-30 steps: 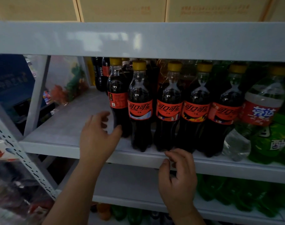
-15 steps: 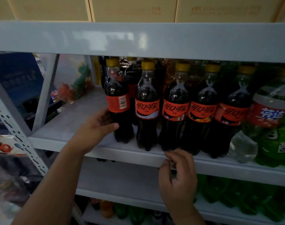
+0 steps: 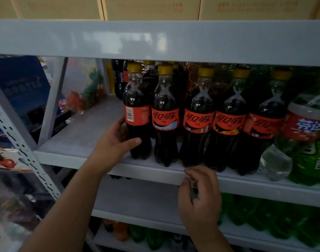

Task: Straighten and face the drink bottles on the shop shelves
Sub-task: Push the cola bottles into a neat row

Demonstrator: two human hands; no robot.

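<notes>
A row of dark cola bottles with yellow caps and red labels stands along the front of the middle shelf [image 3: 79, 142]. My left hand [image 3: 115, 140] grips the lower body of the leftmost cola bottle [image 3: 138, 113], whose barcode faces outward. The neighbouring cola bottles [image 3: 165, 115] [image 3: 198, 117] show their logos to the front. My right hand [image 3: 199, 197] rests with curled fingers on the shelf's front lip, below the third bottle, holding nothing.
A clear lemon-lime bottle [image 3: 304, 124] and green bottles [image 3: 317, 157] lean at the right end. A Pepsi bottle [image 3: 119, 79] stands at the back. Green bottles [image 3: 264, 215] fill the shelf below. A perforated upright post [image 3: 24, 148] runs at left; cartons sit above.
My left hand closed around the leftmost cola bottle and drew it forward into line with the row, turning it so its barcode shows. My right hand stayed on the shelf lip.
</notes>
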